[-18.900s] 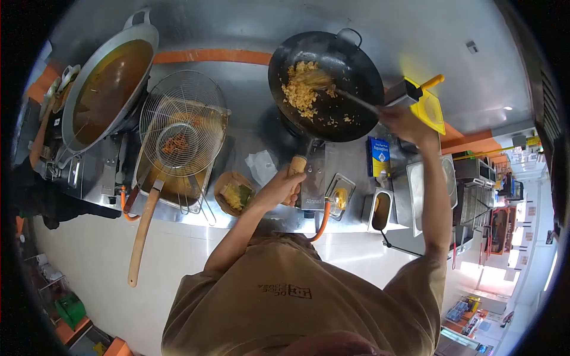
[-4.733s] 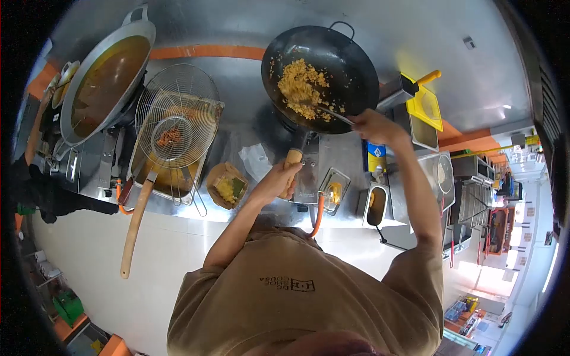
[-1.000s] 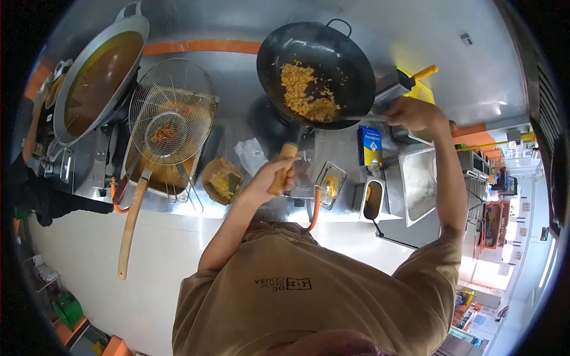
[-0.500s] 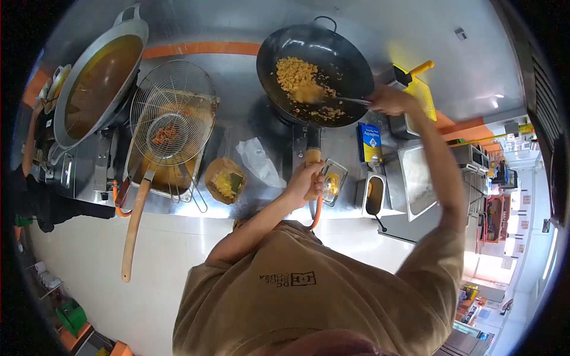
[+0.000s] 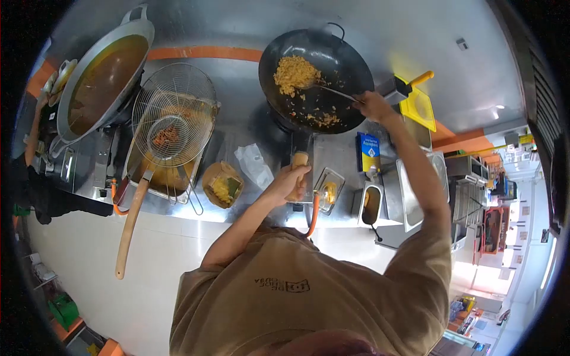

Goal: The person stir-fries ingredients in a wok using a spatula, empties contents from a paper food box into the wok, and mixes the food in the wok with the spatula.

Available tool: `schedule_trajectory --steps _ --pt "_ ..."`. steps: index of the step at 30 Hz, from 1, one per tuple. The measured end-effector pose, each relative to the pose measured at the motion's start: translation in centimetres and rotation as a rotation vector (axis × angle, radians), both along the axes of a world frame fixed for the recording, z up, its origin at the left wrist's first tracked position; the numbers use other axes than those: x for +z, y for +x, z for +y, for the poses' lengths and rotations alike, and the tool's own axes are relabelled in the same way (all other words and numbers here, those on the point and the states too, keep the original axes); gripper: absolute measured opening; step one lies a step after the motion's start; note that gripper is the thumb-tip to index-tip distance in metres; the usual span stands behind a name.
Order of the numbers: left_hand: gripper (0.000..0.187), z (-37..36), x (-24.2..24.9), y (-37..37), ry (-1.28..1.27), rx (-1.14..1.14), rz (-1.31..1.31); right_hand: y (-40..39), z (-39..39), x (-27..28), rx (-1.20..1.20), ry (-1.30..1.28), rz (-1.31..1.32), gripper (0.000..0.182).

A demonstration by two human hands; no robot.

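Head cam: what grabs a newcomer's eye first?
The black wok at top centre, yellow fried rice heaped inside. The left hand grips its wooden handle while the right hand works a ladle through the rice. Far left sits a big pan of brown liquid.

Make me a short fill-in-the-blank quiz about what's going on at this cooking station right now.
1. The left hand grips the wooden handle of the black ____.
2. The right hand holds a metal spatula that reaches into the fried ____.
3. The big wire skimmer rests over a tray, between the two woks, with a long ____ handle.
4. The blue box stands upright, to the ____ of the wok's handle.

Missing words: wok; rice; wooden; right
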State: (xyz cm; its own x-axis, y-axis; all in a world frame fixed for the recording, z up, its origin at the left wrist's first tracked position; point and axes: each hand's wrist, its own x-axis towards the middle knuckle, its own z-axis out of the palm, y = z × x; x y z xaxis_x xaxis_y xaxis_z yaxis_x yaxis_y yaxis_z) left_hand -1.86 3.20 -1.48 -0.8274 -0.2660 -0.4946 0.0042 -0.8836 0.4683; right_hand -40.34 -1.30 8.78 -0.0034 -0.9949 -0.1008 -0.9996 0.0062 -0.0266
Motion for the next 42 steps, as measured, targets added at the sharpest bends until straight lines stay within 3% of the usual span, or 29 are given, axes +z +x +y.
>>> schedule_trajectory --steps 1,2,4,6,8,9,10,12,15,18,19,20,22,23,24,26,27,29,32,35,37,38,40,42 --pt "0.029 -0.3 0.1 0.2 -0.019 -0.020 -0.038 1.2 -0.7 -0.3 -0.042 -0.073 0.168 0.027" --pt "0.029 -0.6 0.0 0.3 -0.019 -0.012 -0.042 1.3 -1.0 0.9 -0.034 -0.073 0.164 0.027" --pt "0.031 -1.0 -0.4 0.8 -0.051 -0.013 -0.062 3.6 -1.4 6.9 -0.191 -0.076 0.368 0.027" --pt "0.029 -0.9 -0.8 0.7 -0.036 0.002 -0.054 3.6 -1.9 8.5 -0.120 -0.102 0.206 0.027" --pt "0.028 -1.0 -0.9 0.2 -0.032 0.004 -0.043 4.0 -3.0 8.2 -0.178 0.187 -0.026 0.025" --pt "0.028 -0.7 -0.9 -0.1 -0.021 0.024 -0.047 0.8 -4.1 2.8 0.542 0.145 0.292 0.023" --pt "0.028 -0.3 -0.9 -0.2 -0.010 0.042 -0.052 3.1 -3.0 3.3 0.532 0.146 0.286 0.023" --pt "0.029 -0.3 -0.9 -0.4 -0.048 0.029 -0.055 7.6 -1.6 4.9 0.041 0.179 0.026 0.024" --pt "0.030 0.6 -0.9 -0.6 -0.052 0.035 -0.052 6.0 0.4 8.1 0.085 0.348 0.078 0.029" --pt "0.027 2.1 -1.1 -1.7 0.017 0.029 -0.021 7.6 1.0 2.7 0.165 0.350 0.258 0.033" --pt "0.027 2.6 -1.0 -2.2 0.024 0.060 -0.031 9.7 0.7 1.5 -0.290 0.162 -0.013 0.033" --pt "0.027 2.8 -0.7 -2.7 0.027 0.089 -0.041 8.0 0.9 1.1 -0.302 0.157 -0.015 0.033" --pt "0.026 3.3 0.3 -2.6 0.049 0.095 -0.037 4.1 0.7 0.9 0.111 0.174 0.196 0.031" --pt "0.025 3.3 0.6 -2.6 0.078 0.114 -0.035 6.6 1.8 6.9 0.099 0.295 0.073 0.029" --pt "0.025 3.2 0.4 -2.8 0.063 0.099 -0.049 5.7 1.4 6.7 0.085 0.280 0.058 0.029" --pt "0.020 3.5 -0.1 -3.6 0.053 0.191 0.002 2.4 2.0 5.9 0.672 0.410 0.243 0.029" --pt "0.021 3.7 0.7 -3.6 0.069 0.155 0.020 5.2 1.8 4.3 0.410 0.344 0.319 0.028" --pt "0.023 4.2 0.3 -4.3 0.059 0.091 0.001 8.0 0.2 1.1 -0.114 0.130 -0.116 0.027" --pt "0.028 4.2 0.7 -4.6 0.051 0.080 -0.014 8.2 0.2 3.6 -0.374 0.016 0.040 0.029" --pt "0.028 4.1 0.6 -4.3 0.088 0.104 -0.015 4.7 2.8 10.1 -0.281 0.006 0.154 0.027" --pt "0.025 4.0 0.8 -4.4 0.103 0.093 -0.019 2.3 3.0 11.9 -0.359 0.325 0.193 0.026" --pt "0.025 4.0 0.4 -4.5 0.098 0.096 -0.022 2.0 2.5 11.0 -0.356 0.320 0.189 0.026" --pt "0.022 3.9 -0.4 -4.6 0.082 0.033 -0.018 1.4 1.9 7.1 -0.416 0.441 -0.102 0.032" --pt "0.021 3.8 0.1 -4.5 0.056 0.035 -0.040 4.9 0.7 4.3 -0.267 0.387 -0.176 0.028"
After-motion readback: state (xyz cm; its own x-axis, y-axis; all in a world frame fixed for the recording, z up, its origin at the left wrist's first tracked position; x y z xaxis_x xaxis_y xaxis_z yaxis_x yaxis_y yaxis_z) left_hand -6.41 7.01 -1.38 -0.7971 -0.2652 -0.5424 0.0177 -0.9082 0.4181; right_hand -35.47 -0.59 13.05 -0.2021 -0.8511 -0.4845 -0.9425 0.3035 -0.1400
